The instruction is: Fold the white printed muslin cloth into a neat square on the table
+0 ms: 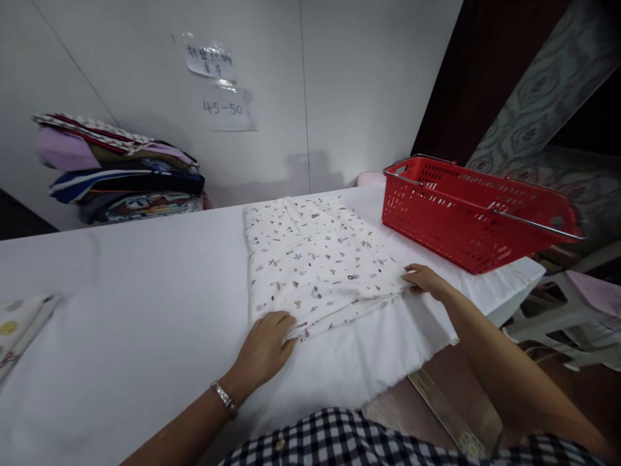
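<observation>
A white cloth point(320, 259) with small scattered prints lies folded in a rough square on the white-covered table point(145, 323). At its near left corner, my left hand point(268, 343) pinches the edge between thumb and fingers. My right hand point(425, 282) grips the near right corner, its fingertips closed over the layers. Along the near side the layers sit slightly apart, with a fold line running between my hands. What kind of item the cloth is, I cannot tell.
An upright red plastic basket point(451, 213) with metal handles stands at the table's right. Folded fabrics point(126, 171) are piled at the back left. Another printed cloth point(22, 327) lies at the left edge. Paper signs point(229, 109) hang on the wall; a stool point(563, 317) stands at right.
</observation>
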`<state>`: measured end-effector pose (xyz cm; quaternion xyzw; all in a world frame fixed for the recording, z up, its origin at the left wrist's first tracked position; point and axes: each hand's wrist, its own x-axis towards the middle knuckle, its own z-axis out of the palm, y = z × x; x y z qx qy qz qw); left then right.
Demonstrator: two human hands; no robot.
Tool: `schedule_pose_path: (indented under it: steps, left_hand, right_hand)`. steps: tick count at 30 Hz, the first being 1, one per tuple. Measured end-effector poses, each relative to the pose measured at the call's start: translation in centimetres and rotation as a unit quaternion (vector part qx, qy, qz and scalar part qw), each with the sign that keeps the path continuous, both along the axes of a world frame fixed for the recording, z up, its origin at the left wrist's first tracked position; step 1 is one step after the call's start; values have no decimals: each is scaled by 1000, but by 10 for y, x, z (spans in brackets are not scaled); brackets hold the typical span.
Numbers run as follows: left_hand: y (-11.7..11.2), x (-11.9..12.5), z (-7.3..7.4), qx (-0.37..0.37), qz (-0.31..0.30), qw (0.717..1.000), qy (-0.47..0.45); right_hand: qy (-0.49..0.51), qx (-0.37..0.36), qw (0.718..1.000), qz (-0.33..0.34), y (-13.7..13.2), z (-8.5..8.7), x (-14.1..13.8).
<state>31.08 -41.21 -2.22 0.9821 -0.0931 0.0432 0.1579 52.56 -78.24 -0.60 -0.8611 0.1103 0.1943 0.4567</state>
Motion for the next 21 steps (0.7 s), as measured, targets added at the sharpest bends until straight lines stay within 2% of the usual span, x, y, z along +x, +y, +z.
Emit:
schedule_pose_path:
  steps: [2,6,10,11,13,17,19,21]
  left_hand:
    - [2,-2,-1,6,-8,1000,1]
    - [4,-5,-2,32,-20,999,13]
    - [-2,-6,1,71,-19,997,17]
    - [-5,-6,3,85,-17,996,20]
    - [-9,-5,6,113,-13,993,33]
    - [-13,-2,9,145,6,988,50]
    - [-14,1,8,145,15,988,42]
    - [-14,3,7,140,22,989,33]
  right_hand:
    - [-20,20,1000,-4,-1,2,-3]
    - [-87,183,979,-34,-4,4,-6]
    - [-58,162,984,-45,-8,3,-6]
    - [-60,180,981,-40,-9,4,-5]
    - [-71,258,963,-35,-12,4,-3]
    - [-81,406,908,-69,-15,7,2]
    - [-75,415,904,-69,-15,7,4]
    - [-59,381,921,-54,-14,8,4]
